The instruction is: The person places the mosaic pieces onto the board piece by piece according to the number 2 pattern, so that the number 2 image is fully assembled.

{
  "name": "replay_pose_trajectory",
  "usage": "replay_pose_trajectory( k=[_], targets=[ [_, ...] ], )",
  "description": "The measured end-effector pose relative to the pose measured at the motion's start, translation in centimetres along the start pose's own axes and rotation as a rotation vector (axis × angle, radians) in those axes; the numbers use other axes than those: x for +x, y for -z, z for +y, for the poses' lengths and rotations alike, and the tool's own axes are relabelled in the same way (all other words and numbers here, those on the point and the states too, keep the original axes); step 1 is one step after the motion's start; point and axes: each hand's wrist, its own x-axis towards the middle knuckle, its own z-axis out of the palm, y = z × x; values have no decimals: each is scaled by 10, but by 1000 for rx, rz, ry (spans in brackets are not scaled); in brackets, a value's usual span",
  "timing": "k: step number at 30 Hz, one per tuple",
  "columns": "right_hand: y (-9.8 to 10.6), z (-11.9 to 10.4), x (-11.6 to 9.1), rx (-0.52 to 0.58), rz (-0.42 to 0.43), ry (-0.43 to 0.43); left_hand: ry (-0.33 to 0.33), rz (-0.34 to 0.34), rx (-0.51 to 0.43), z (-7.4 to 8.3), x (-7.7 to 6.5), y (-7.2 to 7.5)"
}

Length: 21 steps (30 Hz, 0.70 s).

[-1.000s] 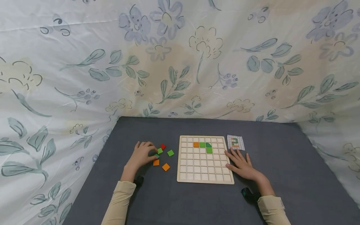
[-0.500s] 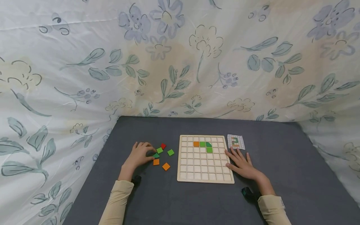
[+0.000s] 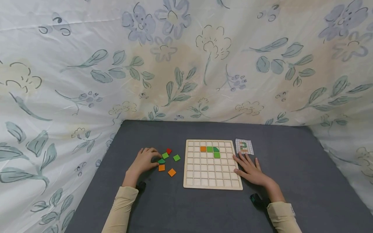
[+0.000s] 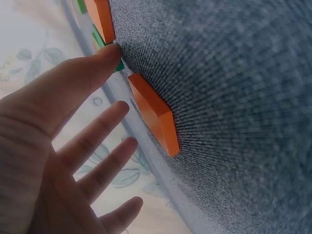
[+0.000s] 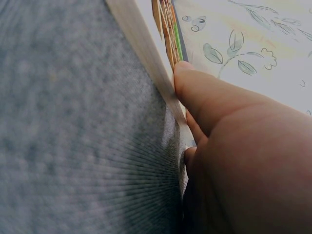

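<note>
At the left, my left hand [image 3: 144,160] bends over a loose group of tiles, thumb and index finger at a dark green tile with a curved edge [image 3: 161,161]. The left wrist view has the thumb [image 4: 109,53] against this tile's side; the index fingertip is hidden behind it. The other fingers hang loose. An orange tile [image 3: 161,168] lies just below the thumb. A wooden grid board [image 3: 201,184] carries an orange tile [image 3: 203,149] and several green tiles [image 3: 217,155]. On its right edge rests my right hand [image 3: 252,171], fingers spread, thumb on the rim.
Around the left hand lie a red tile [image 3: 169,151], light green tiles [image 3: 176,158] and another orange tile [image 3: 172,172]. A printed pattern card [image 3: 244,146] sits beyond the right fingers. Grey cloth [image 3: 215,210] covers the table; a floral curtain [image 3: 186,71] hangs behind.
My left hand has drawn back slightly to the left, and more of the dark green tile shows between thumb and index finger. The right hand stays on the board's edge.
</note>
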Motion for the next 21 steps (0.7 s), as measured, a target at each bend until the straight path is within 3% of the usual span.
replay_pose_trajectory(
  k=[8,21],
  targets=[
    [-1,0,-1,8,1,-5,-7,0,-7,0,0,1],
    [0,0,0,4,-1,-2,36,19,10,1,-2,2]
  ],
)
